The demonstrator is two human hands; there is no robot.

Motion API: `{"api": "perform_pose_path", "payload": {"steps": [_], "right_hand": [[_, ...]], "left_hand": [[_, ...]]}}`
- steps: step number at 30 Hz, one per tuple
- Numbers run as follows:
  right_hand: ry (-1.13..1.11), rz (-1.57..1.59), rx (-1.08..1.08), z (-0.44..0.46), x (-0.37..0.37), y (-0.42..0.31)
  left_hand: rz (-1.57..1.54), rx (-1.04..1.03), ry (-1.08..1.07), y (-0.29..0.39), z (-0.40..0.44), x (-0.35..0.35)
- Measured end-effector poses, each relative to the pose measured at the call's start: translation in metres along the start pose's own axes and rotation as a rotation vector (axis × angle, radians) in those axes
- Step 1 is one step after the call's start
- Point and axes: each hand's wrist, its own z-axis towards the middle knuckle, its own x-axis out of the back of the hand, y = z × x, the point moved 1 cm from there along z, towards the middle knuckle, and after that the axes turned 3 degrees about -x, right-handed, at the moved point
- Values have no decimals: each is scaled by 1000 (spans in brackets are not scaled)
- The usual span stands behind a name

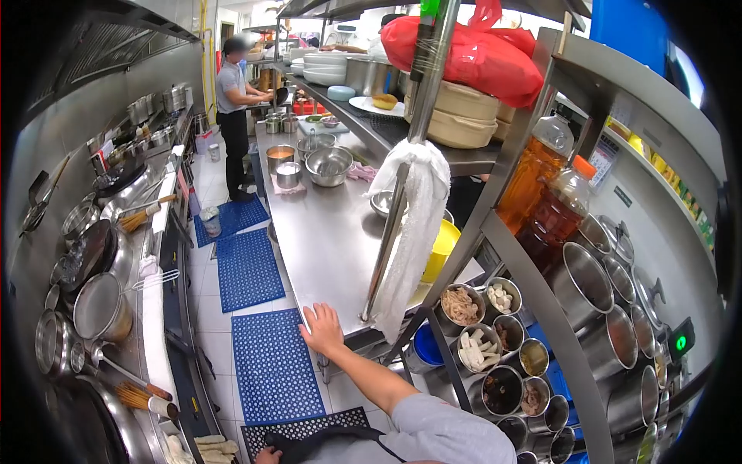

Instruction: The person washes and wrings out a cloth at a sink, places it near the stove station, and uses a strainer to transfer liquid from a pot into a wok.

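My right hand [321, 329] lies on the near corner of the steel worktable [328, 263], fingers spread and holding nothing. Its bare forearm runs back to a grey sleeve at the bottom of the view. Only a small part of my left hand [268, 455] shows at the bottom edge, beside dark cloth; its fingers are mostly hidden. A white towel [413, 224] hangs over the shelf post, up and right of my right hand. Farther along the worktable stand metal bowls [330, 165] and a pot of orange liquid [280, 157].
Blue perforated mats [278, 363] cover the floor along the aisle. Woks and pots [103, 309] line the stove on the left. Several steel containers of food [479, 348] stand at right, below bottles of amber liquid [533, 166]. A co-worker [233, 108] stands at the aisle's far end.
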Motion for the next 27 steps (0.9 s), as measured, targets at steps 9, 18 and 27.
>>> {"api": "perform_pose_path", "payload": {"steps": [9,18,27], "right_hand": [[29,-32,16,-1,-4,0],[-76,-84,-61,8,-7,-7],[0,-87,-49,12,-13,-3]], "left_hand": [[1,-110,-69,-45,10,-13],[-259,199,34,0,-54,17],[-267,56,104,-20,-77,-3]]}}
